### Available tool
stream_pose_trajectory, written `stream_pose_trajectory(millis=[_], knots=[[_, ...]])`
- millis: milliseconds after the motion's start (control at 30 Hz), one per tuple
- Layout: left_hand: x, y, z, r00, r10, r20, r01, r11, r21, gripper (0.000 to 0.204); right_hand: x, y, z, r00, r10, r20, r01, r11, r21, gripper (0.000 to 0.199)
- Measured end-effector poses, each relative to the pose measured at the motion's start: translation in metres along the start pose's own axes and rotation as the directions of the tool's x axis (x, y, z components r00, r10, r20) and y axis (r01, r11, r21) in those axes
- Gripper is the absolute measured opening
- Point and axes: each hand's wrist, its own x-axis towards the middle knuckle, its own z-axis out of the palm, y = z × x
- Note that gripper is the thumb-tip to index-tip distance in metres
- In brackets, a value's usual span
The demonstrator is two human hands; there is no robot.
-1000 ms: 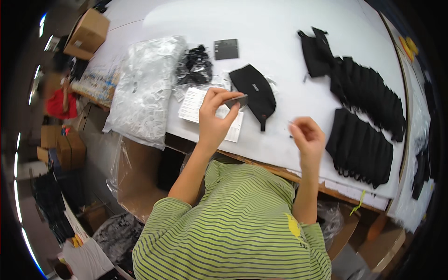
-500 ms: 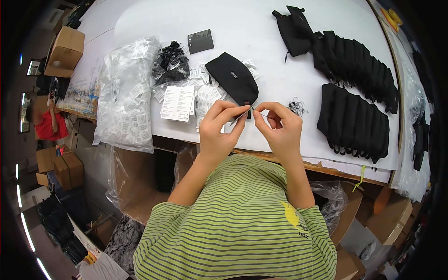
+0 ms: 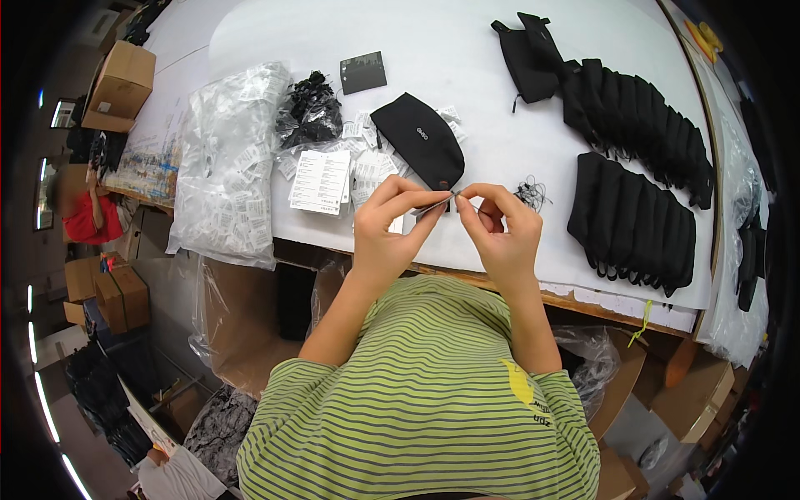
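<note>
Far left of the white table (image 3: 450, 58), a clear plastic bag (image 3: 225, 179) full of small white labels; just right of it, a tangle of black cords (image 3: 312, 112) and, nearer the person, a stack of white printed cards (image 3: 318, 185). Beyond these, a dark flat card (image 3: 362, 72) lies alone. Left hand (image 3: 392, 221) comes next, over the near part of the table: thumb and forefinger pinched on a thin grey card (image 3: 428, 206), seen nearly edge-on. That card sits between the hands, its long axis slanting up to the right, its far end at the right fingertips; the left hand is the nearer, having hold of it. Black cloth piece (image 3: 419, 137) lies just beyond, long axis running from upper left down to its narrow end by the fingertips; most of its body is on the left hand's side. Right hand (image 3: 507, 233): thumb and forefinger nearly together at the card's end, other fingers curled; cannot tell whether it grips anything. Loose thin black strings (image 3: 532, 193) lie just beside it. Far right, two rows of black cloth pieces, upper row (image 3: 637, 121) and lower row (image 3: 633, 221), overlapped.
</note>
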Motion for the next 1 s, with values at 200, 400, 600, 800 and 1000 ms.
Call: stream_pose_trajectory(millis=[200, 400, 600, 800, 1000], knots=[[-0.006, -0.016, -0.012, 0.973, -0.107, 0.204, 0.173, 0.925, -0.339, 0.015, 0.001, 0.005, -0.003, 0.99, 0.069, 0.124, -0.088, 0.985, 0.151, 0.007], [-0.012, -0.04, -0.008, 0.83, -0.226, 0.509, 0.456, 0.8, -0.389, 0.015, -0.004, 0.008, -0.006, 0.923, 0.146, 0.355, -0.208, 0.968, 0.143, 0.006], [-0.011, -0.035, -0.008, 0.881, -0.203, 0.428, 0.433, 0.711, -0.553, 0.013, -0.001, 0.015, -0.007, 0.81, 0.229, 0.54, -0.473, 0.799, 0.371, 0.011], [-0.005, -0.067, 0.009, 0.926, -0.136, 0.352, 0.285, 0.863, -0.417, 0.013, -0.004, 0.022, -0.02, 0.781, 0.267, 0.565, -0.458, 0.859, 0.227, 0.01], [-0.031, -0.118, 0.042, 0.86, 0.102, 0.501, -0.227, 0.954, 0.195, 0.029, -0.011, 0.03, -0.038, 0.805, 0.301, 0.511, -0.492, 0.82, 0.292, 0.011]])
